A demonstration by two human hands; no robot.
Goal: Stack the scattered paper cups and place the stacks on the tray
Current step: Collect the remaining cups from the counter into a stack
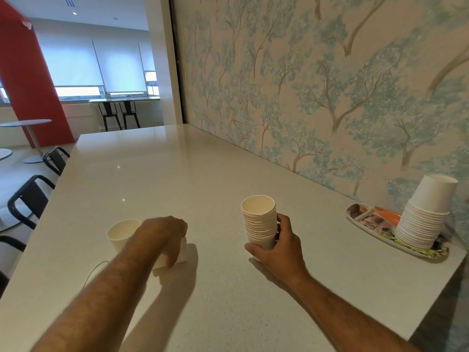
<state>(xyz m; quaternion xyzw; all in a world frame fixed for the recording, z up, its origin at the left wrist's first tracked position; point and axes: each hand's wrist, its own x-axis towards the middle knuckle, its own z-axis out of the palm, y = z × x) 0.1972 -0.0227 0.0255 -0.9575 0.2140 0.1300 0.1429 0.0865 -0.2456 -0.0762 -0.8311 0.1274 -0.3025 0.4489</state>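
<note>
- Curled round an upright stack of cups (259, 222), the right hand (278, 246) grips it low of centre in the frame – thumb across the bottom cup, fingertips wrapped behind, open mouths facing up.
- Left hand (165, 235), lower left of centre, reaches down over a white cup (181, 251) lying on the table (203, 174); its fingers bend down onto the cup, but whether they clasp it or only touch it cannot be told, as the hand and wrist hide most of it.
- Just left of that wrist stands a single cup (120, 233), upright, mouth open.
- Below it, partly hidden by the left forearm, the pale rim of another cup (95, 271) shows faintly – blurred.
- At the right edge, a patterned oval tray (365, 219) lies near the wall, with a tall upside-down stack (423, 217) standing on its nearer end, leaning slightly.
- Tree-patterned wallpaper (317, 85) covers the wall along the table's far side.
- Black chairs (30, 199) line the table's left edge; a red column (28, 80) rises in the upper left.
</note>
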